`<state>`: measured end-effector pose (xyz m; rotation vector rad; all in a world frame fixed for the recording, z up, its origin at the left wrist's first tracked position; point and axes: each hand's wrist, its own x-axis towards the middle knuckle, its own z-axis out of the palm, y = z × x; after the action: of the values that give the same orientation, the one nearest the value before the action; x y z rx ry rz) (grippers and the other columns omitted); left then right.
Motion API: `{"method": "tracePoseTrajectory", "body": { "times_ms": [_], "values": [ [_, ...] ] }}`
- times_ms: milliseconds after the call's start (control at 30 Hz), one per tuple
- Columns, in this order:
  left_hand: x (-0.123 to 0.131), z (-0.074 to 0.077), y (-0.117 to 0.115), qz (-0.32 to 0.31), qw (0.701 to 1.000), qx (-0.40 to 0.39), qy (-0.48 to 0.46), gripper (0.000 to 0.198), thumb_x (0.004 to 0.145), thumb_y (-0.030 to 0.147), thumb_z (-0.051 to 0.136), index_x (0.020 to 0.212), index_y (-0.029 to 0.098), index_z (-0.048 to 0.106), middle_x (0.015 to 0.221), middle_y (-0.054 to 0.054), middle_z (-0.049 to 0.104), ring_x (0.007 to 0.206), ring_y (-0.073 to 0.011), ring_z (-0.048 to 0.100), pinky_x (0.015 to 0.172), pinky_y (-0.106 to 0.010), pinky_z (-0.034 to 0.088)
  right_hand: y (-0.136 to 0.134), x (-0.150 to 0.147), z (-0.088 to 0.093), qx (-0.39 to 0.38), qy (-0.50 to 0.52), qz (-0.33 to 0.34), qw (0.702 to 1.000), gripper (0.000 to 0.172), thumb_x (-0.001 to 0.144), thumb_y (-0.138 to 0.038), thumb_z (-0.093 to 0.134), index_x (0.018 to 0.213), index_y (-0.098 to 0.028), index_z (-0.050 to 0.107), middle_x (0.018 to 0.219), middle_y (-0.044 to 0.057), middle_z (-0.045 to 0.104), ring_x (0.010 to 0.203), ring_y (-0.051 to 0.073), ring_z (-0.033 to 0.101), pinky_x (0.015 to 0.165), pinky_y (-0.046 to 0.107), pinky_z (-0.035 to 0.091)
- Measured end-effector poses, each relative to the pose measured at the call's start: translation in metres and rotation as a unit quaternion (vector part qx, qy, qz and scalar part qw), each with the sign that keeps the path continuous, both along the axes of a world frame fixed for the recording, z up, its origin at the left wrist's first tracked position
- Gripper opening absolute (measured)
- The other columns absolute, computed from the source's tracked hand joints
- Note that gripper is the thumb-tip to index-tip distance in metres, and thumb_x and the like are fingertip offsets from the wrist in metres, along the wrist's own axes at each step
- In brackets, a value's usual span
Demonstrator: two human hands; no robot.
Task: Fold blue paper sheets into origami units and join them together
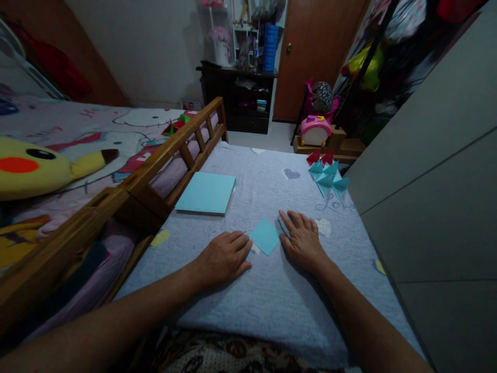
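Observation:
A small light-blue folded paper lies flat on the bed sheet, turned like a diamond, between my two hands. My left hand rests palm down at its left corner, the fingertips touching or right beside the edge. On the other side, my right hand lies with fingers spread, its thumb close to the paper's right corner. Neither hand grips anything. Farther up to the left sits a stack of light-blue square paper.
Several folded blue paper figures and red ones stand at the far right edge. A wooden bed rail runs along the left, with a yellow plush toy beyond it. A pale cabinet borders the right side.

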<state>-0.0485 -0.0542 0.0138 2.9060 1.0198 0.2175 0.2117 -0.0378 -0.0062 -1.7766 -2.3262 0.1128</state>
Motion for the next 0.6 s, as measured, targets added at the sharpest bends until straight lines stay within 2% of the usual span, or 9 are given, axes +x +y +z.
{"method": "tracePoseTrajectory", "body": {
  "times_ms": [100, 200, 300, 433, 600],
  "values": [
    [-0.002, 0.002, 0.001, 0.03, 0.999, -0.02, -0.017, 0.035, 0.089, 0.029, 0.068, 0.119, 0.013, 0.062, 0.117, -0.014, 0.068, 0.108, -0.0316, 0.061, 0.088, -0.045, 0.052, 0.003, 0.002, -0.002, 0.023, 0.032, -0.009, 0.999, 0.059, 0.094, -0.022, 0.045, 0.153, -0.022, 0.041, 0.147, 0.016, 0.053, 0.131, 0.036, 0.046, 0.108, 0.061, 0.032],
    [-0.001, 0.001, 0.007, 0.103, 0.99, -0.05, -0.078, 0.032, 0.091, 0.033, 0.066, 0.117, 0.016, 0.061, 0.12, -0.013, 0.065, 0.111, -0.0297, 0.059, 0.094, -0.046, 0.05, 0.004, 0.004, -0.002, 0.038, 0.08, -0.014, 0.996, 0.049, 0.095, -0.021, 0.044, 0.143, -0.015, 0.051, 0.135, 0.017, 0.06, 0.124, 0.033, 0.05, 0.106, 0.053, 0.035],
    [0.007, -0.003, 0.015, 0.173, 0.975, -0.064, -0.127, 0.05, 0.085, 0.048, 0.071, 0.122, 0.016, 0.058, 0.127, -0.015, 0.06, 0.121, -0.033, 0.052, 0.101, -0.049, 0.045, 0.003, 0.002, 0.002, 0.024, 0.117, 0.017, 0.993, 0.031, 0.096, -0.031, 0.05, 0.12, -0.016, 0.064, 0.123, 0.015, 0.063, 0.117, 0.031, 0.053, 0.102, 0.049, 0.037],
    [0.022, -0.01, 0.021, 0.183, 0.971, -0.097, -0.123, 0.072, 0.07, 0.057, 0.082, 0.123, 0.016, 0.057, 0.134, -0.016, 0.055, 0.127, -0.0373, 0.045, 0.105, -0.055, 0.04, -0.001, -0.003, 0.007, 0.006, 0.137, 0.044, 0.99, 0.023, 0.089, -0.034, 0.063, 0.106, -0.018, 0.064, 0.119, 0.013, 0.063, 0.115, 0.031, 0.052, 0.1, 0.049, 0.036],
    [0.032, -0.013, 0.021, 0.203, 0.96, -0.127, -0.147, 0.062, 0.064, 0.045, 0.085, 0.111, 0.019, 0.055, 0.129, -0.014, 0.054, 0.124, -0.0362, 0.044, 0.102, -0.053, 0.04, -0.003, -0.004, 0.008, -0.008, 0.184, 0.054, 0.981, 0.016, 0.084, -0.024, 0.064, 0.099, -0.02, 0.061, 0.118, 0.011, 0.063, 0.114, 0.03, 0.052, 0.1, 0.048, 0.036]
  ]
}}
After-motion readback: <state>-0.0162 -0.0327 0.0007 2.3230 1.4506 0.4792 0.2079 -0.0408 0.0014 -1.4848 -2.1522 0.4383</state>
